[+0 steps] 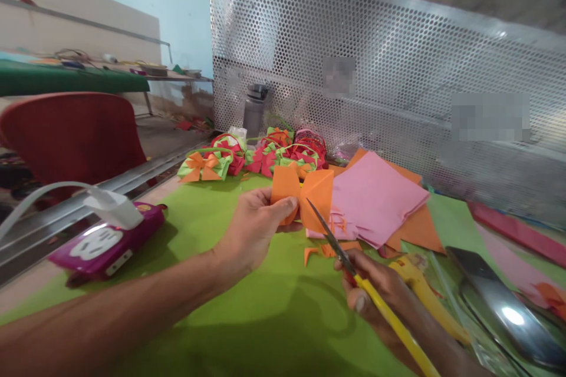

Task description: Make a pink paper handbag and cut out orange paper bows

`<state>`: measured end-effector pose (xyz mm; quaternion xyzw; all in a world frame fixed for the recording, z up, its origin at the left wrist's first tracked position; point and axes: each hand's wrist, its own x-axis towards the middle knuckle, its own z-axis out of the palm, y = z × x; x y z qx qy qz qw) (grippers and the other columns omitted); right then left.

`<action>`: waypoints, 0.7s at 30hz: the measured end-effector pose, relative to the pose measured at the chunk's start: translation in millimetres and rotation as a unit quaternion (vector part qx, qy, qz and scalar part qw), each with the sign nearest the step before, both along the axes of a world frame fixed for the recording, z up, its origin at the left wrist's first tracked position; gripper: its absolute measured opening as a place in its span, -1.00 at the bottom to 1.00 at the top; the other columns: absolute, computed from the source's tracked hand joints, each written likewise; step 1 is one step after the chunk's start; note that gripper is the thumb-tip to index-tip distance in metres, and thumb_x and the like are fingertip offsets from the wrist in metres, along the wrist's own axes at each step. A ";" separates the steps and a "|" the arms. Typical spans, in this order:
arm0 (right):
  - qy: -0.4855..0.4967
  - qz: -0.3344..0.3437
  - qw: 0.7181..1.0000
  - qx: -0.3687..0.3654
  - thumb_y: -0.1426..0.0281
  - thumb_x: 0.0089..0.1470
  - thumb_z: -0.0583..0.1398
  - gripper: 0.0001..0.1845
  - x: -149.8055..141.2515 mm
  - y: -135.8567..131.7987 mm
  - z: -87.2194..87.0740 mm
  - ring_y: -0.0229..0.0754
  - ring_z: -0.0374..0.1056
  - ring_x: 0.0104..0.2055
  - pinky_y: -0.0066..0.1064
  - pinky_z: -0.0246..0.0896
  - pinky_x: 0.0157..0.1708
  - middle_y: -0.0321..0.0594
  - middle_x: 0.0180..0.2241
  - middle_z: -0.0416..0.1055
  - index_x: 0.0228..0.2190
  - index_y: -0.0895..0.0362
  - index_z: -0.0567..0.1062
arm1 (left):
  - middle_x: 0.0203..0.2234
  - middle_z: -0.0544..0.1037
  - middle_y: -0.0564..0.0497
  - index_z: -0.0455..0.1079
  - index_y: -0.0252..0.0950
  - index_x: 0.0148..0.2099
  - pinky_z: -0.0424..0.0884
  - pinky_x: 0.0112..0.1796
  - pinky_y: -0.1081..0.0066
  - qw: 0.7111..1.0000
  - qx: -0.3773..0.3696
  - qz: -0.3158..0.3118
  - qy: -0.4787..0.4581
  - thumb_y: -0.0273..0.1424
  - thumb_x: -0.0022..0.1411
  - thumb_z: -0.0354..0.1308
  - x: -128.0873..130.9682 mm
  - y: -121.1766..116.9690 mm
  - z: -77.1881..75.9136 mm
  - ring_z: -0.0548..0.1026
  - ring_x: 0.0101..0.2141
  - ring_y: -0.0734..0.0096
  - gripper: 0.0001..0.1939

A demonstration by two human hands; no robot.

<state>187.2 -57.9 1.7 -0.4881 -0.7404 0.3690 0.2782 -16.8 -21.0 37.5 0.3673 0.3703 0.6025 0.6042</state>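
Observation:
My left hand pinches a folded orange paper bow between thumb and fingers, its two halves spreading to either side. My right hand grips scissors with a yellow handle; the blade tips point up and left at the bow's right half. Whether the tips touch the paper is hard to tell. Beneath them lie orange paper scraps on the green sheet. A stack of pink paper squares rests over orange sheets just beyond my right hand.
Small green and red paper baskets with bows stand at the back, by a grey bottle. A purple power strip with a white plug sits left. To the right are a yellow glue gun and a phone. A perforated metal panel rises behind.

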 end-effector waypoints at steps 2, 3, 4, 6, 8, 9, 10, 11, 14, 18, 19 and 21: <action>0.013 0.002 1.000 -0.024 -0.29 -0.21 -0.03 -0.27 -0.7 0.1 1.6 -0.34 -0.06 -0.64 -0.49 -0.19 -0.67 -0.40 -0.66 0.11 -0.36 0.10 0.33 | -0.54 0.56 0.00 0.48 -0.37 -0.45 0.46 -0.49 0.45 1.000 0.001 -0.001 0.001 -0.41 -0.14 0.28 0.1 0.3 0.1 0.47 -0.54 0.46 -0.86; 0.020 -0.001 0.999 -0.031 -0.30 -0.23 -0.01 -0.27 -1.1 -0.2 2.8 -0.34 -0.08 -0.63 -0.48 -0.20 -0.67 -0.41 -0.66 0.10 -0.36 0.10 0.32 | -0.54 0.56 0.01 0.48 -0.37 -0.45 0.46 -0.49 0.46 1.000 0.001 -0.001 0.001 -0.41 -0.14 0.28 0.1 0.5 0.1 0.47 -0.54 0.46 -0.87; 0.023 -0.006 0.999 -0.030 -0.29 -0.24 0.00 -0.27 -1.5 -0.5 4.1 -0.34 -0.09 -0.63 -0.48 -0.22 -0.67 -0.42 -0.67 0.10 -0.37 0.10 0.32 | -0.55 0.56 0.01 0.48 -0.36 -0.45 0.46 -0.50 0.46 1.000 0.000 -0.002 0.001 -0.42 -0.14 0.27 0.0 0.6 0.1 0.48 -0.54 0.46 -0.87; 0.017 -0.008 0.999 -0.031 -0.28 -0.23 0.02 -0.29 -1.7 -1.0 6.0 -0.34 -0.11 -0.63 -0.48 -0.23 -0.65 -0.43 -0.68 0.10 -0.37 0.10 0.32 | -0.55 0.56 0.02 0.48 -0.36 -0.44 0.47 -0.50 0.45 1.000 -0.002 -0.003 0.001 -0.43 -0.13 0.27 -0.3 0.6 0.0 0.48 -0.54 0.46 -0.87; 0.012 -0.006 0.999 -0.030 -0.27 -0.22 0.03 -0.30 -0.6 -1.0 6.4 -0.33 -0.11 -0.62 -0.47 -0.23 -0.64 -0.42 -0.68 0.11 -0.36 0.10 0.32 | -0.54 0.56 0.03 0.48 -0.35 -0.43 0.47 -0.49 0.44 1.000 0.000 -0.005 0.002 -0.43 -0.12 0.27 -0.8 0.3 -0.2 0.49 -0.54 0.45 -0.87; 0.010 -0.007 1.000 -0.029 -0.28 -0.23 0.02 -0.30 0.3 -0.8 6.0 -0.32 -0.10 -0.62 -0.47 -0.23 -0.63 -0.42 -0.68 0.10 -0.36 0.10 0.32 | -0.53 0.56 0.03 0.48 -0.34 -0.43 0.48 -0.48 0.44 1.000 0.002 -0.007 0.002 -0.43 -0.12 0.27 -1.1 0.2 -0.4 0.49 -0.54 0.45 -0.88; 0.008 -0.008 1.000 -0.026 -0.29 -0.24 0.02 -0.29 1.3 -0.5 5.4 -0.32 -0.09 -0.61 -0.47 -0.23 -0.63 -0.42 -0.67 0.10 -0.36 0.09 0.33 | -0.53 0.57 0.03 0.48 -0.34 -0.43 0.48 -0.47 0.43 1.000 0.004 -0.009 0.002 -0.43 -0.11 0.27 -1.3 0.1 -0.7 0.49 -0.53 0.45 -0.88; 0.006 -0.010 1.000 -0.022 -0.29 -0.25 0.01 -0.27 2.4 -0.1 4.5 -0.32 -0.08 -0.61 -0.47 -0.22 -0.63 -0.41 -0.66 0.10 -0.37 0.09 0.34 | -0.53 0.57 0.03 0.48 -0.34 -0.43 0.48 -0.47 0.43 1.000 0.005 -0.010 0.002 -0.43 -0.11 0.26 -1.5 0.1 -1.0 0.49 -0.53 0.45 -0.89; -0.007 -0.016 1.000 -0.008 -0.30 -0.24 -0.01 -0.27 6.0 1.5 1.7 -0.31 -0.07 -0.62 -0.46 -0.21 -0.62 -0.41 -0.65 0.07 -0.37 0.09 0.36 | -0.54 0.56 0.05 0.49 -0.34 -0.41 0.48 -0.47 0.43 1.000 0.005 -0.015 0.002 -0.43 -0.10 0.26 -1.7 -0.2 -1.6 0.49 -0.53 0.46 -0.88; -0.022 -0.015 1.000 -0.006 -0.30 -0.25 0.00 -0.26 10.3 3.4 0.0 -0.32 -0.10 -0.61 -0.46 -0.22 -0.62 -0.43 -0.64 0.01 -0.36 0.10 0.37 | -0.54 0.56 0.05 0.49 -0.34 -0.42 0.49 -0.47 0.44 1.000 0.002 -0.017 -0.003 -0.43 -0.10 0.27 -1.3 -0.4 -0.9 0.49 -0.53 0.47 -0.89; -0.027 -0.015 1.000 -0.004 -0.29 -0.24 0.01 -0.26 11.1 3.6 0.1 -0.32 -0.11 -0.61 -0.46 -0.22 -0.62 -0.43 -0.64 0.00 -0.35 0.10 0.37 | -0.54 0.56 0.05 0.49 -0.34 -0.43 0.49 -0.47 0.44 1.000 0.002 -0.017 -0.004 -0.43 -0.10 0.27 -1.3 -0.4 -0.5 0.49 -0.53 0.47 -0.89; -0.038 -0.014 0.999 0.001 -0.28 -0.23 0.02 -0.27 12.2 3.7 0.5 -0.32 -0.13 -0.60 -0.46 -0.22 -0.62 -0.44 -0.64 -0.01 -0.35 0.10 0.36 | -0.53 0.56 0.05 0.49 -0.34 -0.43 0.49 -0.47 0.45 1.000 0.001 -0.018 -0.004 -0.43 -0.10 0.28 -1.2 -0.4 0.2 0.49 -0.53 0.48 -0.89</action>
